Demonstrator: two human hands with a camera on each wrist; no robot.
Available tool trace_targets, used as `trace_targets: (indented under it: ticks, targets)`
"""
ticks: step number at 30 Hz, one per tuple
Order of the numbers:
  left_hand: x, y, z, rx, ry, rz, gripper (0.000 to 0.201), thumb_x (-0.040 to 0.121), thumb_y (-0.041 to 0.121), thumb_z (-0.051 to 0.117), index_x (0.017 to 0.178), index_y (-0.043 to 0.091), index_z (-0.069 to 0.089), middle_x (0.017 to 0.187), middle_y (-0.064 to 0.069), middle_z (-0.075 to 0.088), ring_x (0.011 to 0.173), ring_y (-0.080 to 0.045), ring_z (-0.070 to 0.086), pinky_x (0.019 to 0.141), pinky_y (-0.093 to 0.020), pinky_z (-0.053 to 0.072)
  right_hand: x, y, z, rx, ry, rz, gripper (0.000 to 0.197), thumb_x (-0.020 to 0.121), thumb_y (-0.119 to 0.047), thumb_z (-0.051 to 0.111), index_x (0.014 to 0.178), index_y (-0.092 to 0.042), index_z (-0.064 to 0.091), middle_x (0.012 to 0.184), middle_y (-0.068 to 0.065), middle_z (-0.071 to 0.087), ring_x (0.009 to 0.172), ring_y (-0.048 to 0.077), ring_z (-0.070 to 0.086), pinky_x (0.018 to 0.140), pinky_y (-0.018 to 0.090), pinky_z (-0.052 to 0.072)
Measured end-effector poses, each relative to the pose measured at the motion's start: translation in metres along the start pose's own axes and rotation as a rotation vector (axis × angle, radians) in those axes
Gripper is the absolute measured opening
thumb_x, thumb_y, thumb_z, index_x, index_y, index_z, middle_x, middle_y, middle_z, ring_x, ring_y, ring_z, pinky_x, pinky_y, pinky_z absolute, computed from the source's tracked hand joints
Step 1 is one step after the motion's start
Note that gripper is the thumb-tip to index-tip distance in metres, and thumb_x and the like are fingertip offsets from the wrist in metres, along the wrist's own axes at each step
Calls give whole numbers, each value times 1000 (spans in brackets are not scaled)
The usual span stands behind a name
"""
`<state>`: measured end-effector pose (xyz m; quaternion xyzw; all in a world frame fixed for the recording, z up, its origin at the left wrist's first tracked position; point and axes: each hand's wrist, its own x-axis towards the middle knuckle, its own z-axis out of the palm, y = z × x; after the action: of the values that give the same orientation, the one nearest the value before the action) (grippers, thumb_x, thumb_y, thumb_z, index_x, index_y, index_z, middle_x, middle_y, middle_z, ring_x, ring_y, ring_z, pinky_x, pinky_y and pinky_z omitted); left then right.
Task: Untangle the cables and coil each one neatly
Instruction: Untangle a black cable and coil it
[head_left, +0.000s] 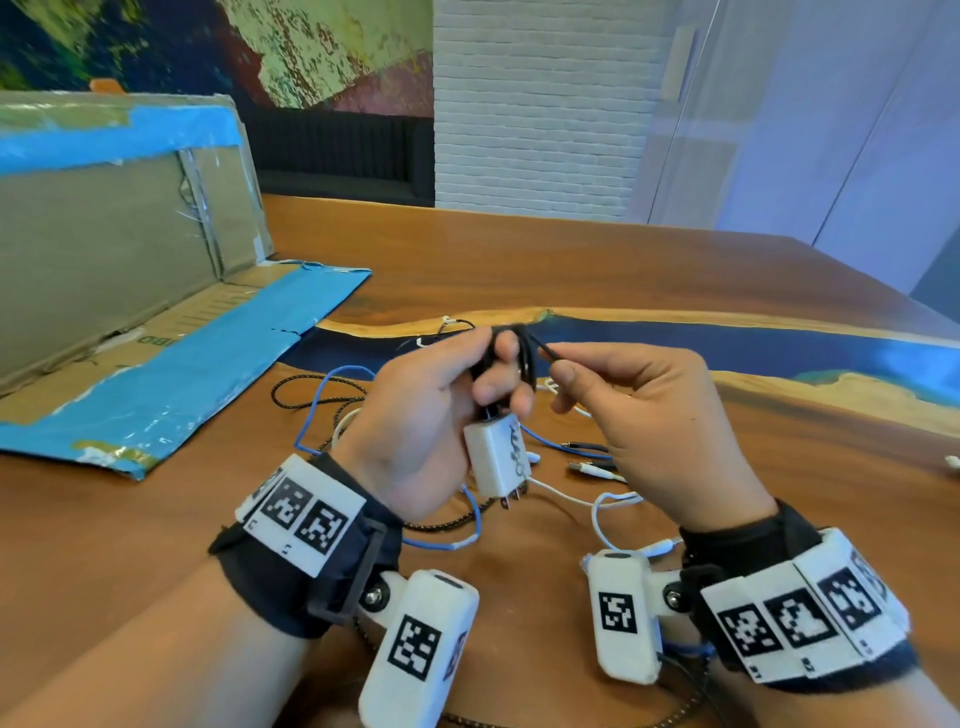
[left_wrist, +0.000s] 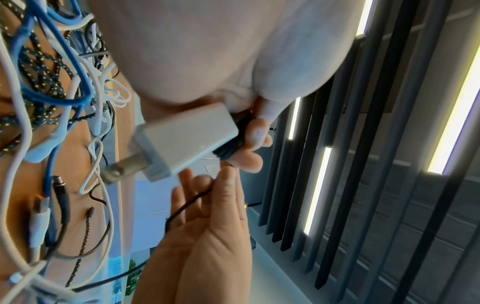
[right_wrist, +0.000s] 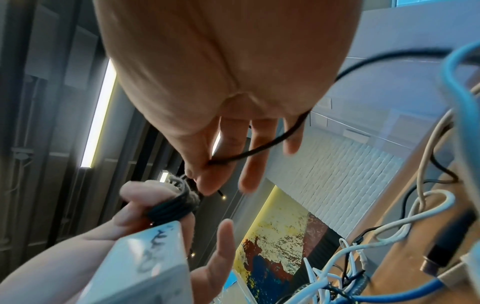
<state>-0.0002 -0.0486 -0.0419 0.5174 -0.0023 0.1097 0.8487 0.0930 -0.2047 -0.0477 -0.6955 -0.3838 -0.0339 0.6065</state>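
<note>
My left hand is raised above the table and grips a small bundle of coiled black cable, with a white plug adapter hanging below the fingers. The adapter has metal prongs and scribbled writing. My right hand pinches the loose end of the black cable between thumb and forefinger just right of the coil; its other fingers are spread. A tangle of blue, white and braided black cables lies on the table under both hands.
A flattened cardboard box with blue tape lies and stands at the left of the wooden table. Loose connector ends lie between the hands. A small white item sits at the right edge. Wrist-worn camera units hang below both wrists.
</note>
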Motion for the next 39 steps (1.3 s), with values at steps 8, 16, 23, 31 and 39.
trace_targets:
  ticks: [8, 16, 23, 31, 39]
  targets:
    - [9, 3, -6, 133, 159, 163, 27, 111, 17, 32, 95, 13, 55, 109, -9, 78, 110, -22, 73, 94, -37, 49, -5, -3, 1, -228, -413, 135, 12, 94, -21, 73, 98, -25, 84, 64, -7, 72, 57, -1, 56, 59, 18, 45]
    - [4, -5, -12, 834, -100, -31, 38, 111, 22, 39, 84, 5, 61, 54, -2, 50, 57, -21, 48, 66, -38, 46, -3, -12, -15, -14, -323, 75, 18, 90, -2, 74, 91, -18, 84, 80, -1, 79, 79, 25, 75, 75, 42, 62]
    - [-4, -1, -5, 407, -151, -128, 51, 103, 37, 43, 58, 14, 44, 54, -3, 24, 51, -22, 32, 52, -26, 34, 5, -3, -19, 22, -66, 25, 18, 87, 1, 75, 89, -16, 80, 83, -2, 80, 82, 7, 75, 75, 16, 54]
    - [0, -8, 4, 158, -20, -99, 53, 101, 42, 43, 55, 17, 38, 53, -1, 21, 49, -21, 29, 50, -23, 36, 2, 11, 2, -109, -93, 28, 15, 88, -14, 79, 87, -29, 83, 85, -3, 74, 78, 19, 68, 69, 32, 54]
    - [5, -15, 2, 159, 123, -101, 58, 107, 42, 40, 55, 17, 40, 55, -2, 22, 48, -18, 30, 52, -27, 31, -4, 13, 15, 288, -228, 239, 30, 98, 5, 51, 104, -3, 79, 88, 22, 77, 85, 33, 76, 81, 37, 60]
